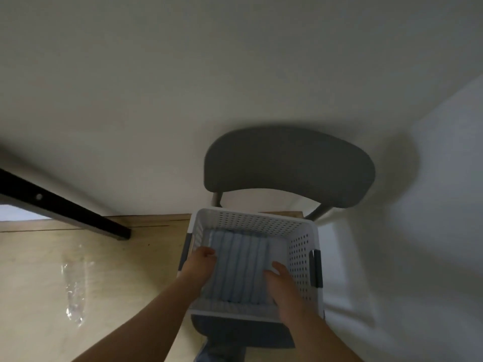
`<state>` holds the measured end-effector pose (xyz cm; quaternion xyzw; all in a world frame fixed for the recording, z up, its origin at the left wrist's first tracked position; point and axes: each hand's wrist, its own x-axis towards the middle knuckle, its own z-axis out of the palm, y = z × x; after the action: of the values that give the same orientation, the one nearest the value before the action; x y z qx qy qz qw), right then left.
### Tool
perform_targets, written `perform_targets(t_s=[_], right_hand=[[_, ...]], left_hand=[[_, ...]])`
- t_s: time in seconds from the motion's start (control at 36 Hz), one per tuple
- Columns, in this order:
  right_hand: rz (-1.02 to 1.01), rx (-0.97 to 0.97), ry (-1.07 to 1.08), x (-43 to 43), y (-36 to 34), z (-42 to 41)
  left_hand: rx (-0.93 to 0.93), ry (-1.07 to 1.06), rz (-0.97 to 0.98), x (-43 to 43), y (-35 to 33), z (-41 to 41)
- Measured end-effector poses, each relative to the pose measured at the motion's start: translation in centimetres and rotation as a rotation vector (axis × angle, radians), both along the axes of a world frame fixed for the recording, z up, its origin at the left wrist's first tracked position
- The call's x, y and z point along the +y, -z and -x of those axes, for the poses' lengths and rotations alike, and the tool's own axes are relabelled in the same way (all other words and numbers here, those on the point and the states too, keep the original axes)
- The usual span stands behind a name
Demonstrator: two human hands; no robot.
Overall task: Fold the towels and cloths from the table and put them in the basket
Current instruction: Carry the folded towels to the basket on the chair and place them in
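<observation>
Flanking the towel [237, 262] lengthwise in the basket [251, 214], left hand [202, 259] pinching its far-left corner, right hand [283, 282] on the right edge, grip unclear

Both bare forearms are reaching forward and down from the lower edge of view, converging slightly. The left hand [202, 259] is curling its fingers, knuckles up, gripping the left edge of the towel [237, 265]. The right hand [281, 283] is lying palm-down on the towel's right side. Its thumb is sticking up and its fingertips are hidden, so its grip is unclear.
</observation>
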<state>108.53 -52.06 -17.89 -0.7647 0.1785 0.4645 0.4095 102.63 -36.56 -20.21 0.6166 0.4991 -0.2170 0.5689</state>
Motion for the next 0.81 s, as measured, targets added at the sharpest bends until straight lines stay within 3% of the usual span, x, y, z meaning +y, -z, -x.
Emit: perform_targets(t_s=[0.19,0.33,0.56,0.81], right_hand=[[-0.026,-0.088,0.089,-1.8,-2.8,4.0],[-0.170,-0.142,0.139,-4.2,-6.0,9.9],[-0.244,-0.066,0.138,-9.1,-8.7,22.9],[-0.289,-0.241,0.100,-11.8,-10.2,37.9]], left_hand=[[-0.195,-0.121,0.004,-3.8,-6.7,4.1],[-0.339,-0.282,0.018,-8.4,-10.3,10.6],[-0.350,-0.375,0.008,-13.3,-13.5,23.7],[-0.403,-0.359,0.026,-14.3,-14.3,38.5]])
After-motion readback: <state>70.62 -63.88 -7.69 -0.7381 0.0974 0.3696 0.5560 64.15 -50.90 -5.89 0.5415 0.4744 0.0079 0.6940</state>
